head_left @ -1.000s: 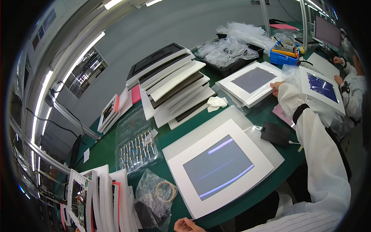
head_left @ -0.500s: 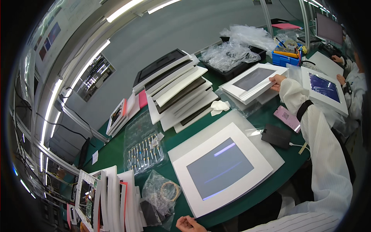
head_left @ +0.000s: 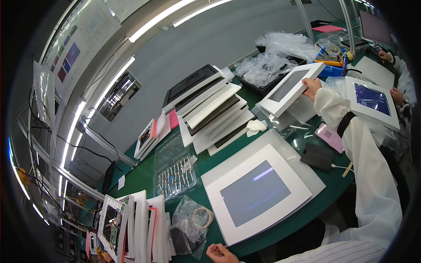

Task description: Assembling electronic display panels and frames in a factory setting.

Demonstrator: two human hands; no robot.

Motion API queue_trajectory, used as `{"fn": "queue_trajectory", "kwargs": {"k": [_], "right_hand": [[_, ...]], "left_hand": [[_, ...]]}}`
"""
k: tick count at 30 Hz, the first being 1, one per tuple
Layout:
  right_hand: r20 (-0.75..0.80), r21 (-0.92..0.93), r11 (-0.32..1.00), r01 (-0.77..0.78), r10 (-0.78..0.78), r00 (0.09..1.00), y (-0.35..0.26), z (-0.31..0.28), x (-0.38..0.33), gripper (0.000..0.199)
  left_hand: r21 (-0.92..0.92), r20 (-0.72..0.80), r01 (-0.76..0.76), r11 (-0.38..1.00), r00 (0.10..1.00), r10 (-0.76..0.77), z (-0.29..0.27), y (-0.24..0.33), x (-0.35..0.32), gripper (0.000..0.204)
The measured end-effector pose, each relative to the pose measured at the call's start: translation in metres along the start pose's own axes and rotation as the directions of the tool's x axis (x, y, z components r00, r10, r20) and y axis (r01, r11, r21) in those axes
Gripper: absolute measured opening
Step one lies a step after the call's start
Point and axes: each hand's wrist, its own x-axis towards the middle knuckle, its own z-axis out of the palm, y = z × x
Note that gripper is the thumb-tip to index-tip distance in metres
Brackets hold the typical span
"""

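- Tilted panel (head_left: 289,87): white-framed with a grey screen, it is off the surface (head_left: 144,175) at the far right. One long edge is raised, above crumpled clear film (head_left: 285,125) and just beside the stack of panels (head_left: 210,109).
- Risk, slip: you hold the tilted panel by one corner only, so its weight hangs away from the grip. It could pivot out of your fingers and drop onto the surface.
- Risk, knock: its low edge sits near the stack of panels and the white cloth (head_left: 255,126). A swing to your left could strike or scratch a frame.
- Risk, snag: the clear film beneath could catch on the frame as it moves.
- Risk, sleeve: your white sleeve passes over the pink phone (head_left: 330,136) and the black box (head_left: 317,155). A lowered forearm could drag them.
- Right hand (head_left: 312,84): closed on the tilted panel's near right corner, fingers wrapped over the frame edge.
- Left hand (head_left: 220,253): loosely curled at the near edge of the surface, near the large flat panel (head_left: 256,193) and a clear bag (head_left: 193,219). I cannot tell whether it grips anything.
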Motion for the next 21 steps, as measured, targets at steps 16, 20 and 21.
{"fn": "queue_trajectory", "kwargs": {"k": [16, 20, 21], "right_hand": [[0.548, -0.384, 0.563, 0.732, -0.499, 0.671, -0.17, -0.011, -0.171, 0.043], [0.952, -0.277, -0.301, 0.912, -0.216, 0.218, -0.217, -0.036, -0.249, 0.02], [0.986, -0.084, -0.402, 0.912, -0.168, 0.017, -0.214, -0.044, -0.262, 0.02]], "left_hand": [[-0.366, -0.124, -0.2, 0.909, 0.978, 0.165, 0.017, 0.14, -0.012, 0.022], [-0.653, 0.27, -0.043, 0.756, 0.919, 0.286, 0.055, 0.191, -0.035, 0.03], [-0.718, 0.441, 0.158, 0.678, 0.857, 0.267, 0.065, 0.201, -0.038, 0.035]]}}
